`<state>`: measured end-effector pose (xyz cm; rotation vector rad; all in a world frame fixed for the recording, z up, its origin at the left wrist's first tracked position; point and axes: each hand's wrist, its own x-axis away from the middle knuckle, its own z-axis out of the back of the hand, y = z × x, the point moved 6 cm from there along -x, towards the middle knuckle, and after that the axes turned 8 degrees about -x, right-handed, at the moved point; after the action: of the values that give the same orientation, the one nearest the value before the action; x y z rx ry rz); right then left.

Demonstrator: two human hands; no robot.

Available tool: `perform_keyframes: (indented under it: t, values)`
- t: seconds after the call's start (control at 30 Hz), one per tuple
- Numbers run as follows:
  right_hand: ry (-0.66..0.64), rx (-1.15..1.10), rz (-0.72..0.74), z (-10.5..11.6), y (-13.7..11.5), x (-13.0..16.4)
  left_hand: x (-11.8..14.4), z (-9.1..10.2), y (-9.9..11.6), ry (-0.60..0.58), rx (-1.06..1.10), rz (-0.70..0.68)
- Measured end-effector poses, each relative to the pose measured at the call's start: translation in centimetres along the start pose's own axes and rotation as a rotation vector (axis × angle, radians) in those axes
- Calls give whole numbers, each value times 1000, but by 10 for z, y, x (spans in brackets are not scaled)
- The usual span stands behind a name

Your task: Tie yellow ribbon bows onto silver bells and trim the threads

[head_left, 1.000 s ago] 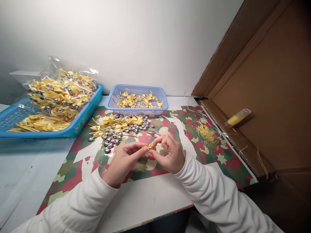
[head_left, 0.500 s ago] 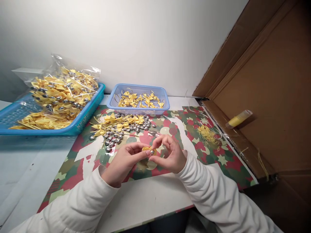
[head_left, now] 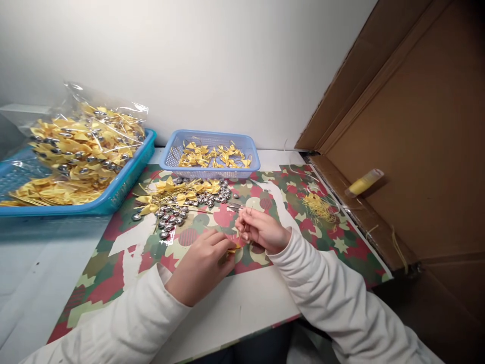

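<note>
My left hand [head_left: 202,263] is closed on a yellow ribbon bow [head_left: 235,249], most of it hidden behind the fingers. Up and to the right, my right hand [head_left: 265,231] pinches a thin gold cord [head_left: 245,228] that seems to lead down toward the bow. Just beyond the right fingertips lies a small metal-bladed tool [head_left: 235,206], partly covered. Farther left, loose yellow bows with gold cords [head_left: 182,189] rest among shiny silver beads [head_left: 170,222] on the patterned sheet [head_left: 189,236].
A small blue basket [head_left: 210,173] at the back holds bows. At left, a larger blue basket [head_left: 109,199] carries a clear bag [head_left: 87,136] of bows with silver beads. Tangled yellow thread [head_left: 318,208] lies at right, near a yellow-filled tube [head_left: 364,183] against the cardboard [head_left: 409,151].
My hands have drawn apart. The left turned over and came down with the bow; the right now pinches the cord. The silver bead seen at the bow is hidden. The view shifted slightly.
</note>
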<state>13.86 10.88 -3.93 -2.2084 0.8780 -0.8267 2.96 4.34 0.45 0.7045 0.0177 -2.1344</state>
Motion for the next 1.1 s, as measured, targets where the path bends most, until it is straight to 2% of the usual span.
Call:
perform_keyframes:
  t: [0.2, 0.4, 0.57, 0.7, 1.1]
  values:
    - [9, -36, -53, 9, -7, 3, 2, -5, -1, -46, -61, 0]
    - [16, 6, 4, 8, -15, 4, 2, -12, 1, -80, -75, -23]
    - [188, 216, 74, 11, -20, -3, 0, -16, 5, -99, -90, -115]
    - [265, 335, 135, 8, -23, -11, 0, -18, 9, -135, -110, -188]
    - [412, 675, 363, -7, -24, -30, -2, -15, 11, -177, -163, -171]
